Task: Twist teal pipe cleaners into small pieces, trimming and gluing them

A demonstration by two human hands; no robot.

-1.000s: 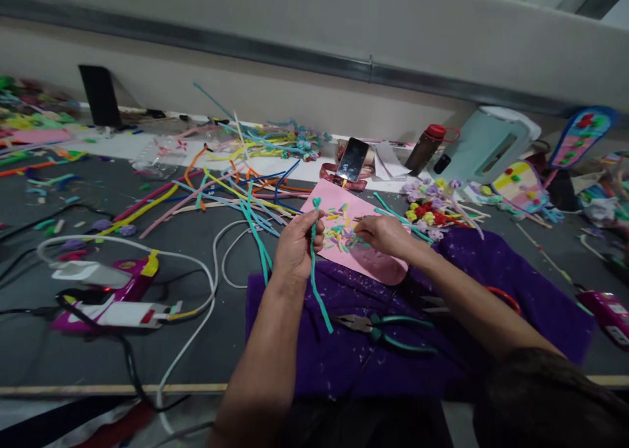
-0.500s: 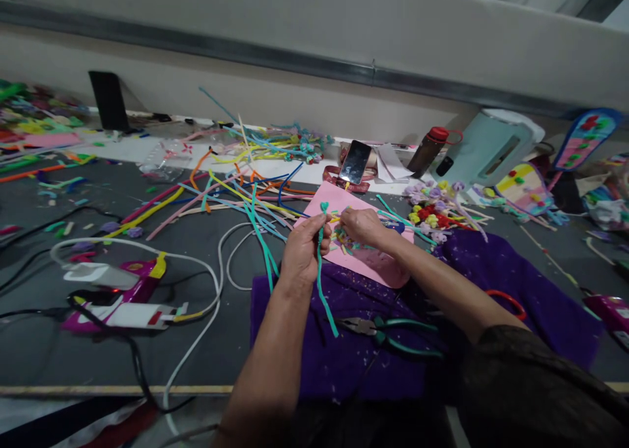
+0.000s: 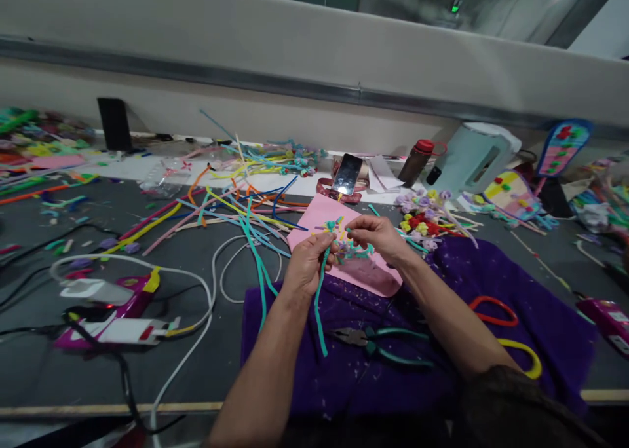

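Well left of the pink sheet (image 3: 314, 213), we had a magenta power strip (image 3: 132, 300) on the dark surface (image 3: 34, 369), with white adapters on it. Just off the sheet's left edge, loose teal stems (image 3: 251, 233) crossed a tangle of other colours. Over the sheet's left part, the fingers of our left hand (image 3: 308, 261) were pinching a teal stem (image 3: 319, 323); its curled top showed just above our thumb, and its loose end hung past the sheet's near edge. Behind the sheet we saw a phone (image 3: 348, 174), and in front of it pliers (image 3: 371, 340) rested on a purple cloth (image 3: 491, 264). Over the sheet's right part, beside small cut bits (image 3: 364, 249), our right hand (image 3: 348, 229) had its fingers curled close together, a speck of teal at their tips; we could not tell whether they gripped it. Right of the sheet lay a red loop handle (image 3: 472, 302) and a yellow one (image 3: 535, 363).
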